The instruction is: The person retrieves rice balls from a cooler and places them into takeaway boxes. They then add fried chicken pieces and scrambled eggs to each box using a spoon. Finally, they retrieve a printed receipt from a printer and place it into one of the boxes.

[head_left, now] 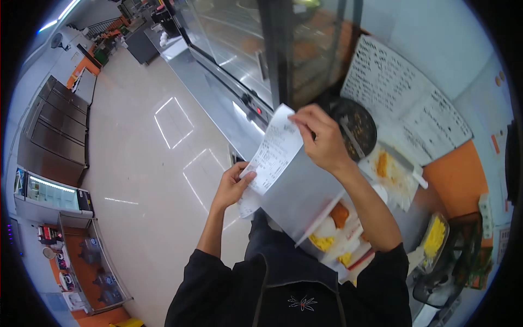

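A long white printed receipt [272,151] is stretched at a slant between my two hands above the metal counter [291,199]. My left hand [233,186] pinches its lower left edge between thumb and fingers. Its upper right corner is gripped by my right hand [322,136], thumb against fingers. Below my left hand hangs another white stretch of paper [249,204]; whether it belongs to the same strip I cannot tell. Beside my right forearm, partly covered by it, lie a reddish-brown piece of food [339,215] and yellow shredded food [322,242] on white wrapping.
A glass-fronted cabinet [223,32] stands on the counter ahead. To the right are a round black pan [357,128], a stained white tray [389,171], handwritten white sheets [381,82] and a clear tub of yellow shreds [434,237]. Tiled floor [147,180] and steel fridges [57,131] lie left.
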The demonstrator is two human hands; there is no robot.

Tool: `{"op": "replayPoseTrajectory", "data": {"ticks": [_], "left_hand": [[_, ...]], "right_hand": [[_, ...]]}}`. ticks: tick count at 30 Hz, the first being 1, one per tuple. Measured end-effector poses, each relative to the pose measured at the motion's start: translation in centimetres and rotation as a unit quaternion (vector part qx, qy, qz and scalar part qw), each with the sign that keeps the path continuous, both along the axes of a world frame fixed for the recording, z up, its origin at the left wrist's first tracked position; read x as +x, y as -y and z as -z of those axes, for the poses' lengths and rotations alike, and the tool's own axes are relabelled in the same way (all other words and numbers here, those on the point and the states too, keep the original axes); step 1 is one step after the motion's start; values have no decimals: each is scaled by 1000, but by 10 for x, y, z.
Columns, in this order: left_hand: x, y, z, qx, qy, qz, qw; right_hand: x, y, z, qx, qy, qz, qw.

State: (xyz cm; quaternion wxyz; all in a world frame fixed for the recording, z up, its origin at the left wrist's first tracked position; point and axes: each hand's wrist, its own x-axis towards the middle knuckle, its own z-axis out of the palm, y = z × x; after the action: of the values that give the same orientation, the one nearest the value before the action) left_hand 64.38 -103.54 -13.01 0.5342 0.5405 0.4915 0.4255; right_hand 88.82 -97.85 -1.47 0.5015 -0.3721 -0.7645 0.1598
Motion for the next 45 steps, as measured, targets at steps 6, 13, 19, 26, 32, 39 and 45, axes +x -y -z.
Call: {"op": "replayPoseTrajectory", "data": {"ticks": [6,13,19,26,32,39,45], "left_hand": [[-6,-115,-130,196,171,-90,961],[-11,-221,-172,230,289,12,929],[-21,-226,-161,230,270,102,929],[-22,-222,-163,266,268,152,914],[-10,-240,-155,341,272,109,893],[-6,-246,-164,299,247,174,905],[-10,-232,-169,251,270,208,906]], "right_hand": [[-69,-128,-192,321,195,105,921],[-105,-181,-251,404,438,403,694],[-127,-157,-245,251,478,416,732],[-148,-141,-226,215,437,481,729],[-134,-161,-208,294,406,517,694],[-134,-166,-212,321,383,466,730],[-132,-166,-208,331,386,507,696]]}}
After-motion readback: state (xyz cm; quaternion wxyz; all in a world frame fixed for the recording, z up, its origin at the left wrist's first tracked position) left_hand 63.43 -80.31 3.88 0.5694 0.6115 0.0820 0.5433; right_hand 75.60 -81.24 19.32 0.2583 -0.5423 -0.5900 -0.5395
